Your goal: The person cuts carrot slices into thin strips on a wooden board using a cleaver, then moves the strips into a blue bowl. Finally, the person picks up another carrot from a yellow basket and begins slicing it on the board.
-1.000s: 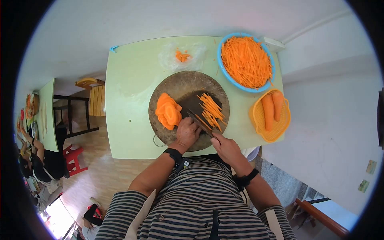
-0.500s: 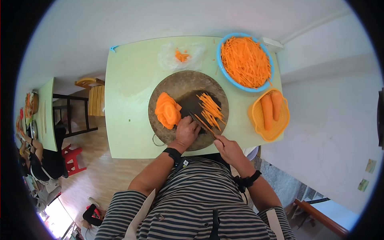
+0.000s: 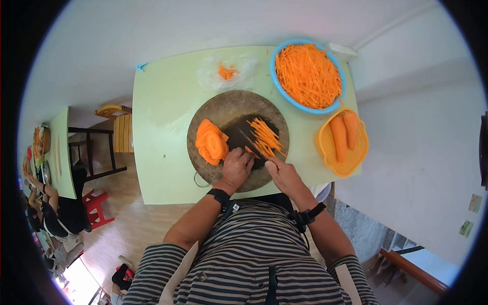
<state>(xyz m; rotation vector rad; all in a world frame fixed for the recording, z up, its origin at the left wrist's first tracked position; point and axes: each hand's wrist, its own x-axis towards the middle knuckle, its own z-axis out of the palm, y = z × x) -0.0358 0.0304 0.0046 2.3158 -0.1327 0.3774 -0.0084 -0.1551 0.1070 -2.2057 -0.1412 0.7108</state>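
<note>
Pale green table (image 3: 162, 152) carries a round wooden chopping board (image 3: 223, 104). Left hand (image 3: 237, 168) presses curled fingers on a carrot slice, just left of the dark knife blade (image 3: 247, 140). Right hand (image 3: 282, 175) is closed round the knife's handle, blade running away from the body; cut orange carrot strips (image 3: 265, 136) lie right.

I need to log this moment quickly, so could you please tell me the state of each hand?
Left hand: curled, pressing carrot slices on the cutting board.
Right hand: closed on the knife.
</note>
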